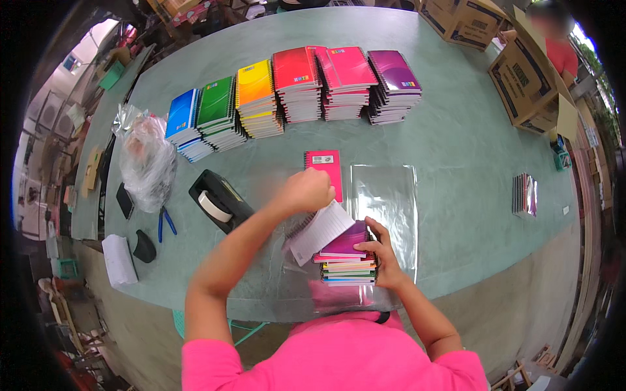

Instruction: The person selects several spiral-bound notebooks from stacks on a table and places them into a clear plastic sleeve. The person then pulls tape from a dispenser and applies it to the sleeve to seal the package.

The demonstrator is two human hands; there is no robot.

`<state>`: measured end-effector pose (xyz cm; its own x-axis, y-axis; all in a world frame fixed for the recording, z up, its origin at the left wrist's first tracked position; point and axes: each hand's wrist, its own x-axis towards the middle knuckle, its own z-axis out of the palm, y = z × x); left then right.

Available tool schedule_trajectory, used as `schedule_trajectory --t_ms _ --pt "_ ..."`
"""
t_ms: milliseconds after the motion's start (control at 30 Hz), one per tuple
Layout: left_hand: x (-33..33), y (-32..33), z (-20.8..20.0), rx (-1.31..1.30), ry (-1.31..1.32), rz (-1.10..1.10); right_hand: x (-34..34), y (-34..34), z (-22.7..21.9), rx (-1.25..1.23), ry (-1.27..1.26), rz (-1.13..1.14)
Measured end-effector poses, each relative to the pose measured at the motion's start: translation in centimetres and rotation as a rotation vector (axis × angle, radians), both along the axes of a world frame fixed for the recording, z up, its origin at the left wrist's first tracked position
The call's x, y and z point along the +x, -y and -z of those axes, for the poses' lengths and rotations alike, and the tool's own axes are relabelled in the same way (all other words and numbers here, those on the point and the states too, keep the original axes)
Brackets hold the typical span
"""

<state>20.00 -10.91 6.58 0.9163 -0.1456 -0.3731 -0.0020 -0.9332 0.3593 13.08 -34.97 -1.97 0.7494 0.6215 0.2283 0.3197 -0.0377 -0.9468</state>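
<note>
- Holding a small stack of notebooks [347, 264] steady with my right hand [385, 257], fingers spread and curled over its right side and top, so that hand is closed loosely on the stack.
- My left hand [305, 191] is bunched shut up and to the left of the stack; it seems to pinch the top edge of an opened cover or white lined page [319, 231], though the hand is blurred and I cannot tell the exact grip.
- That page runs slantwise, its long axis going from lower left to upper right, with its lower end touching the purple top notebook.
- The stack sits close to my body at the near edge of the bench [456, 150], its long sides running left to right; my right hand is the nearer one to it.
- A pink notebook [324, 171] lies flat just beyond my left hand, long axis pointing away from me.
- A clear plastic sheet [385, 202] lies just right of it, reaching down beside the stack.
- Further off, 6 piles of coloured notebooks [293, 91] stand in a row across the bench.
- A tape dispenser [218, 201] sits to my left, with a crumpled plastic bag [147, 159] beyond it.
</note>
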Motion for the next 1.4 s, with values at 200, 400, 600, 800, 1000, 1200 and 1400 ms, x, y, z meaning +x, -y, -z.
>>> schedule_trajectory --t_ms 200,400,600,800,1000,1200,1400 --pt "1.3 0.7 9.8 -1.009 -0.745 -0.515 0.5 -0.3 -0.8 -0.017 0.120 -0.070" --pt "-1.0 0.6 6.4 -1.238 -0.636 -0.044 1.2 0.1 -0.8 0.026 0.118 -0.086" --pt "-6.5 -2.8 3.5 -0.459 0.159 0.439 1.4 -0.7 -0.4 0.055 0.115 -0.045" --pt "-5.1 -2.8 -1.4 -0.739 -0.191 0.145 2.5 -1.0 -0.5 0.038 -0.044 0.028" --pt "-2.1 -4.9 9.0 -0.587 -0.118 -0.024 2.4 -2.0 -1.6 0.031 -0.180 -0.047" --pt "-4.3 -4.1 5.0 -0.550 0.277 0.120 2.1 -1.1 -1.1 0.142 -0.121 0.126" --pt "-10.8 4.4 6.9 -1.092 0.259 -0.446 1.3 -3.9 -0.7 0.208 -0.398 0.260"
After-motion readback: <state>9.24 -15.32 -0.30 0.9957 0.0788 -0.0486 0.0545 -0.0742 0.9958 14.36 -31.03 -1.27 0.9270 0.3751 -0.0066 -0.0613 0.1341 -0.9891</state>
